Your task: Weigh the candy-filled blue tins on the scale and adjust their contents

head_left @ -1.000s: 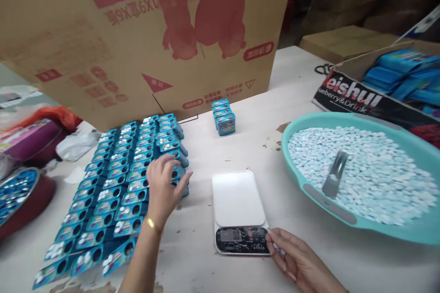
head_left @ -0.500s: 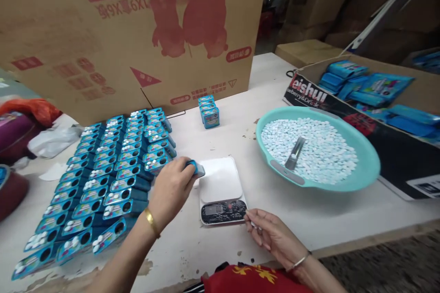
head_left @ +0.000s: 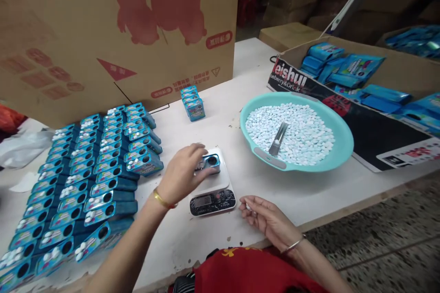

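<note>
Container [head_left: 210, 165] in left hand [head_left: 184, 169], "eishui" carton [head_left: 367, 132]

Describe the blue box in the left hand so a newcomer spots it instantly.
Find the big cardboard box at the back, then come forward to the white scale. The blue box is there, gripped by the left hand. Unlike the rows of boxes on the left, it is the only one at the scale.
</note>
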Action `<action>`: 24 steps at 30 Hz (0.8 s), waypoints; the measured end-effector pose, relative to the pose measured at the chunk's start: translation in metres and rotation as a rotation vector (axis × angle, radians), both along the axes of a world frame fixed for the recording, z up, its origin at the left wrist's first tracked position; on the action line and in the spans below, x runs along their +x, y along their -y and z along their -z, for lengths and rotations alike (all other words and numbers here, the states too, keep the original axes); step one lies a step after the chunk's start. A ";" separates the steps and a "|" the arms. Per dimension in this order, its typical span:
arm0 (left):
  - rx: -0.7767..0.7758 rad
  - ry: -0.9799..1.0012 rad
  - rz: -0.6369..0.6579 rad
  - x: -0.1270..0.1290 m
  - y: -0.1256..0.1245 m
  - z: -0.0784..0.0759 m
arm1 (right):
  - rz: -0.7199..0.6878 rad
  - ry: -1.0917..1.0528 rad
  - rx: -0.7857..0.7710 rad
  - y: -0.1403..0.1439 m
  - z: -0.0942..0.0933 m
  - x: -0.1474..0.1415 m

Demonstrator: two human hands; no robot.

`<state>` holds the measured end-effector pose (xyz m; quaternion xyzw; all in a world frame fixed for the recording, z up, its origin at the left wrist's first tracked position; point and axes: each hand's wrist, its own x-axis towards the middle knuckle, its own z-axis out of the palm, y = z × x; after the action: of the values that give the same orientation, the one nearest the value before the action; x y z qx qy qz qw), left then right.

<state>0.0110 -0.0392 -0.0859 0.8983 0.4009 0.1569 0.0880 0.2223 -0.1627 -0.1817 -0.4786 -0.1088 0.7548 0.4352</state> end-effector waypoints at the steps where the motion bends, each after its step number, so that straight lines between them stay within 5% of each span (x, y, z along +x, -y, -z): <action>1: 0.011 0.093 -0.040 -0.010 0.002 -0.003 | 0.006 0.005 -0.021 0.000 0.001 0.001; 5: -0.017 0.312 -0.311 -0.052 0.014 0.003 | -0.018 0.038 -0.057 -0.002 0.001 0.005; 11: -0.206 0.437 -0.585 -0.094 0.042 0.052 | -0.072 0.094 -0.049 -0.010 -0.006 0.004; 17: -0.253 0.463 -0.610 -0.097 0.057 0.072 | -0.138 0.169 0.001 -0.022 -0.019 0.000; 24: -0.131 0.469 -0.414 -0.078 0.045 0.054 | -0.234 0.267 0.119 -0.046 -0.043 -0.001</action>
<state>-0.0667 -0.0843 -0.1397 0.7291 0.5534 0.3483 0.2021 0.2216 -0.1169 -0.1385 -0.5320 -0.2652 0.7222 0.3537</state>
